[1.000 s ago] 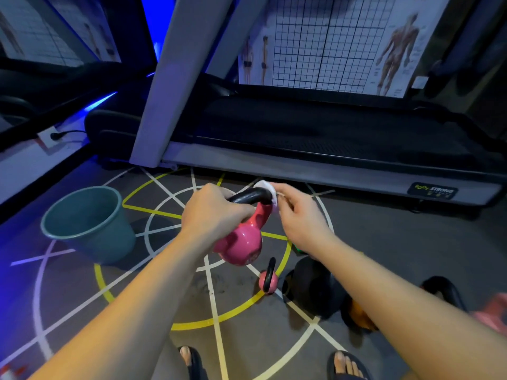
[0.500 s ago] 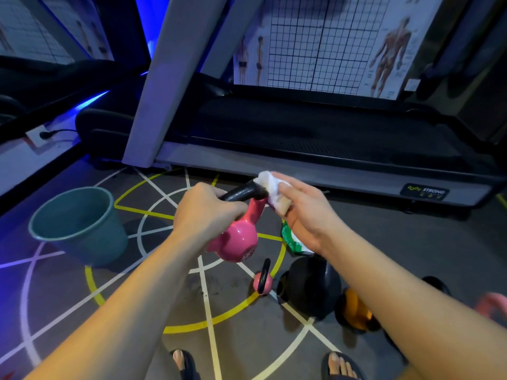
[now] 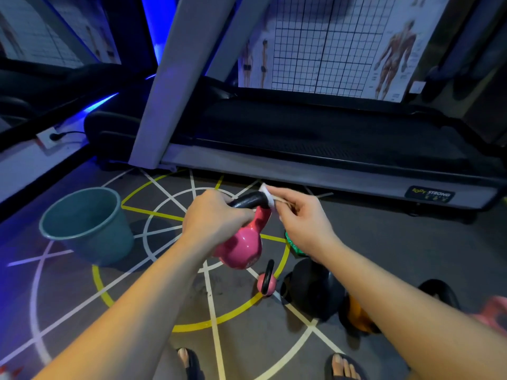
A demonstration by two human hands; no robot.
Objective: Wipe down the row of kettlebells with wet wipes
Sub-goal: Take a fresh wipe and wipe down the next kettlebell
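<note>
My left hand (image 3: 216, 215) grips the black handle of a pink kettlebell (image 3: 240, 249) and holds it in the air, tilted. My right hand (image 3: 299, 218) pinches a white wet wipe (image 3: 267, 194) against the right end of that handle. On the floor below stand a small pink kettlebell (image 3: 266, 283), a large black kettlebell (image 3: 315, 286), an orange one (image 3: 359, 319) partly behind my right forearm, and a pink one (image 3: 493, 311) at the right edge. A green wipes pack (image 3: 293, 246) lies just under my right wrist.
A teal bucket (image 3: 85, 226) stands on the floor at the left. A treadmill (image 3: 329, 149) runs across the back, with its grey upright (image 3: 164, 86) leaning over the floor markings. My sandalled feet (image 3: 189, 363) are at the bottom edge.
My right hand has slid the wipe around the right end of the handle, down from its top. The left hand keeps its grip on the lifted kettlebell.
</note>
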